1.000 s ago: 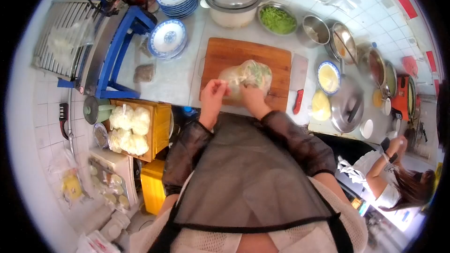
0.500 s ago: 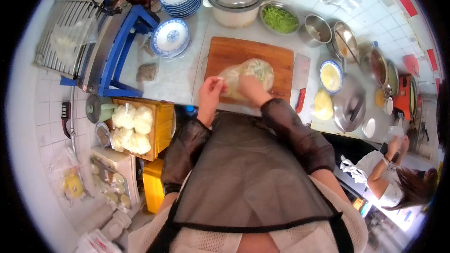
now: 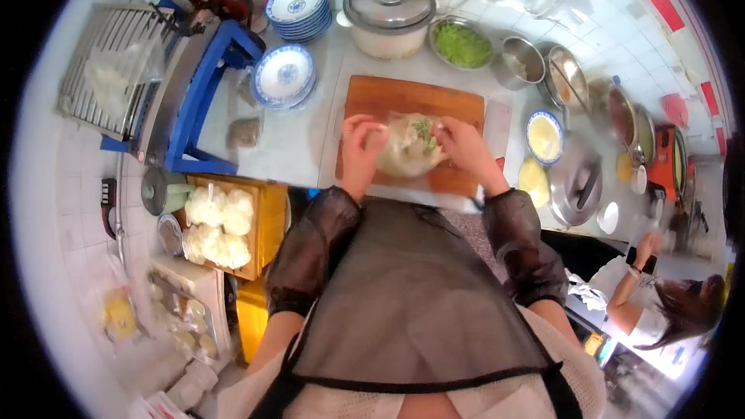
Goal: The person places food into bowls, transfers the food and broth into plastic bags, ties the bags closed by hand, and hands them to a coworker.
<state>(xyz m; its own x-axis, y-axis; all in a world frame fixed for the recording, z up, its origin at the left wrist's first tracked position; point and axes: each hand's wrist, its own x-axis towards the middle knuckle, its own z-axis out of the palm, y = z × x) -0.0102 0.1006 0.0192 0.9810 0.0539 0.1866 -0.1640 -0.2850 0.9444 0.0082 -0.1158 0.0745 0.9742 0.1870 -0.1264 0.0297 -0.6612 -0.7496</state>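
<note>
Head view: two hands hold a clear bag [image 3: 409, 147] of pale food and greens above a wooden cutting board [image 3: 458, 103] on a white table [image 3: 314, 133].
The left hand's [image 3: 362, 147] fingers and the right hand's [image 3: 463, 147] fingers pinch opposite sides of the bag. Stacked plates [image 3: 296, 8] and a lidded pot [image 3: 389, 12] sit by the tiled wall [image 3: 628, 43]; a co-worker [image 3: 648, 299] stands at right.

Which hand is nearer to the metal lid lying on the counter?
Right. The right hand is at the side of the bag facing the metal lid, the left hand at the bag's far side.
</note>
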